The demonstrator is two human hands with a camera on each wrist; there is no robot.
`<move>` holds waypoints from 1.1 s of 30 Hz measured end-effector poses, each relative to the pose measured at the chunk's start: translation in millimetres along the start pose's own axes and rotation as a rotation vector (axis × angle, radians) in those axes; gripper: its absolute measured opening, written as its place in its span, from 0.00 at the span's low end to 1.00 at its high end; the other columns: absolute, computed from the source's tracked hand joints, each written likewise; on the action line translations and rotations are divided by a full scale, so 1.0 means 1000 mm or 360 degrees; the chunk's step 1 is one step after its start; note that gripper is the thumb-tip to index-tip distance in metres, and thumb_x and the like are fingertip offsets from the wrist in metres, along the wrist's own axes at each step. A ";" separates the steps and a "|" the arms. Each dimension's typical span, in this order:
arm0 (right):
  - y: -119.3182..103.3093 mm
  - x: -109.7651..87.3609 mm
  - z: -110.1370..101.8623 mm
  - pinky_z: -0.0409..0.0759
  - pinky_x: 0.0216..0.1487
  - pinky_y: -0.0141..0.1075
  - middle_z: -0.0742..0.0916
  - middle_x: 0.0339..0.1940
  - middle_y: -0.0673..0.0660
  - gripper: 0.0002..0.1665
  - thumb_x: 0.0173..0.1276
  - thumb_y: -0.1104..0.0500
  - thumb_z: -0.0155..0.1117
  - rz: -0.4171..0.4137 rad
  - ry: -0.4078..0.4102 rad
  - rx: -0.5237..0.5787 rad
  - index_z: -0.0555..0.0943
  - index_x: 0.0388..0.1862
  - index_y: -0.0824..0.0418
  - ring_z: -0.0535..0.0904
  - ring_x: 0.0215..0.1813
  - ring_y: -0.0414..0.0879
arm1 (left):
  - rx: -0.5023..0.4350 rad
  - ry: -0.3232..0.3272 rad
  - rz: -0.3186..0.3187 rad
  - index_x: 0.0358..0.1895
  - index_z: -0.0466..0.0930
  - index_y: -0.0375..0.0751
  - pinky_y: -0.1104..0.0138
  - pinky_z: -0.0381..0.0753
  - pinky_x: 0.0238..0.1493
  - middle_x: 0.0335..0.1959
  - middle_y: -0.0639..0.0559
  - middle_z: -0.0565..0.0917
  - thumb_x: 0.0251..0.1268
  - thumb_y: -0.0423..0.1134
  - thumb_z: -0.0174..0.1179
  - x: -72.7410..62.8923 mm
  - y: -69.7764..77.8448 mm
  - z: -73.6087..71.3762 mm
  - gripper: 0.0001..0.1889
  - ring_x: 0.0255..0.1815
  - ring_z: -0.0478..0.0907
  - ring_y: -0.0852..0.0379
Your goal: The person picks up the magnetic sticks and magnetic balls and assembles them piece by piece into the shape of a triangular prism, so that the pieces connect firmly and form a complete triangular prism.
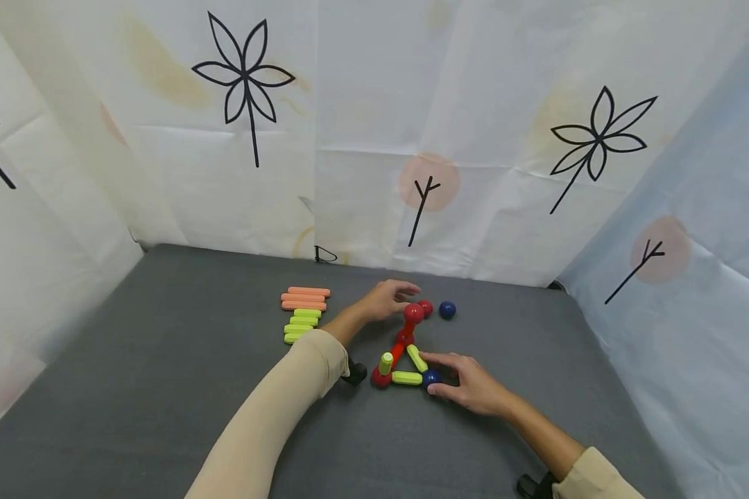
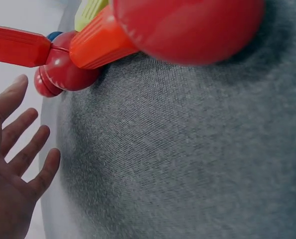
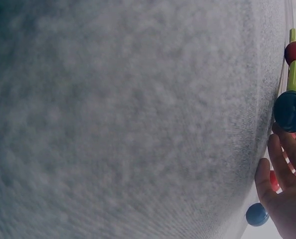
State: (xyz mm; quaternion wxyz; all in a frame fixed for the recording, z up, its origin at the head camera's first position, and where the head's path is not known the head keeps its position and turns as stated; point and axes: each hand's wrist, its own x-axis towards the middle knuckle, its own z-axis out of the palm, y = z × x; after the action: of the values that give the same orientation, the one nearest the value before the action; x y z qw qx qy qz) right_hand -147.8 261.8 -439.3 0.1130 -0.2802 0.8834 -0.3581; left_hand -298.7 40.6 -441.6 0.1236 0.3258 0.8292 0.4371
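A triangle of toy rods and balls lies on the table in the head view. Its corners are a near red ball, a far red ball and a blue ball. One red rod and two lime rods, one in front, join them. A lime rod stands up from the near ball; another red rod with a red ball on top rises from the far one. My right hand pinches the blue corner. Beyond the triangle, my left hand has its fingers extended, holding nothing.
A loose red ball and a loose blue ball lie behind the triangle. Left of my left arm are several orange rods and several lime rods in rows. Printed white cloth hangs behind the grey table.
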 end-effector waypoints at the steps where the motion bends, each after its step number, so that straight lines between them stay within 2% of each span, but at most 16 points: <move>1: 0.000 0.000 0.000 0.76 0.52 0.39 0.80 0.66 0.56 0.35 0.69 0.49 0.68 0.0001 -0.0001 -0.0001 0.73 0.70 0.60 0.76 0.55 0.46 | 0.0012 -0.0018 -0.0006 0.66 0.74 0.34 0.56 0.74 0.64 0.64 0.41 0.78 0.69 0.28 0.60 0.002 0.001 0.001 0.22 0.64 0.76 0.44; 9: 0.000 0.000 0.000 0.76 0.53 0.41 0.80 0.66 0.57 0.34 0.69 0.50 0.68 -0.0008 0.0006 0.0002 0.73 0.70 0.61 0.77 0.59 0.52 | 0.0019 -0.0147 -0.0068 0.67 0.74 0.39 0.57 0.74 0.64 0.64 0.42 0.78 0.66 0.26 0.63 0.016 0.002 0.008 0.25 0.65 0.75 0.44; 13: 0.000 0.001 0.001 0.76 0.53 0.40 0.80 0.66 0.57 0.34 0.69 0.50 0.68 -0.0016 0.0004 -0.0002 0.73 0.70 0.61 0.77 0.60 0.52 | 0.0052 -0.0139 -0.0073 0.62 0.78 0.40 0.60 0.76 0.61 0.59 0.42 0.81 0.63 0.25 0.64 0.018 0.002 0.012 0.23 0.61 0.77 0.46; 20: 0.002 0.001 0.001 0.77 0.51 0.40 0.80 0.66 0.57 0.33 0.69 0.52 0.68 -0.0031 0.0016 -0.0013 0.73 0.70 0.62 0.78 0.61 0.52 | 0.0054 -0.0022 -0.0040 0.53 0.80 0.37 0.61 0.81 0.53 0.53 0.40 0.83 0.65 0.25 0.63 0.016 0.002 0.015 0.15 0.55 0.81 0.46; 25: 0.001 0.001 0.001 0.77 0.52 0.41 0.80 0.66 0.57 0.33 0.69 0.52 0.68 -0.0028 0.0013 -0.0011 0.73 0.70 0.62 0.77 0.60 0.52 | -0.0025 0.0084 -0.0029 0.58 0.76 0.36 0.59 0.81 0.54 0.53 0.39 0.83 0.68 0.28 0.61 0.011 0.000 0.012 0.17 0.53 0.81 0.46; 29: 0.000 0.002 0.001 0.77 0.54 0.42 0.80 0.67 0.57 0.34 0.69 0.52 0.68 -0.0021 0.0006 -0.0007 0.73 0.70 0.62 0.77 0.62 0.53 | -0.0157 0.0247 0.0011 0.65 0.70 0.36 0.57 0.80 0.54 0.51 0.40 0.82 0.71 0.34 0.61 0.001 0.007 -0.003 0.22 0.53 0.81 0.46; 33: 0.001 0.002 0.001 0.77 0.56 0.45 0.79 0.67 0.57 0.34 0.70 0.51 0.67 -0.0003 -0.0011 0.0013 0.72 0.71 0.61 0.76 0.63 0.54 | -0.0256 0.0392 0.0086 0.67 0.68 0.40 0.57 0.79 0.57 0.51 0.41 0.82 0.68 0.36 0.64 -0.016 0.025 -0.023 0.26 0.54 0.80 0.47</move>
State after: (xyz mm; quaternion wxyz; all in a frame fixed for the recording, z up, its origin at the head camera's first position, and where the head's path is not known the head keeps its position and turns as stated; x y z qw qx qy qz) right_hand -149.4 260.8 -440.2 0.1169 -0.2817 0.8813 -0.3609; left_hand -287.1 25.6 -409.2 0.0349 0.2811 0.7913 0.5418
